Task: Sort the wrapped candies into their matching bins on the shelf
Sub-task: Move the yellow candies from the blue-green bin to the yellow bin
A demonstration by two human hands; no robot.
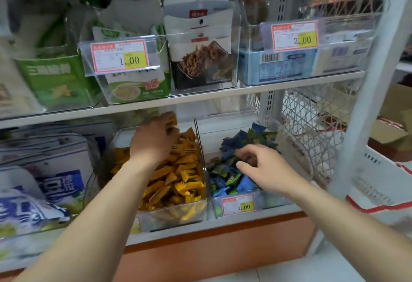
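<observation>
Two clear bins sit side by side on the lower shelf. The left bin (169, 213) is heaped with yellow wrapped candies (178, 177). The right bin (274, 202) holds blue and green wrapped candies (243, 183). My left hand (153, 141) reaches deep over the yellow pile and its fingers are closed around a few yellow candies (171, 123) at the back. My right hand (265, 165) hovers over the blue and green candies with its fingers curled down among them; whether it grips one is hidden.
The shelf above (200, 101) carries clear bins of snack packets with price tags (121, 57). White and blue bags (42, 183) crowd the lower shelf at left. A white wire rack (312, 130) and a shelf post (367, 81) stand at right.
</observation>
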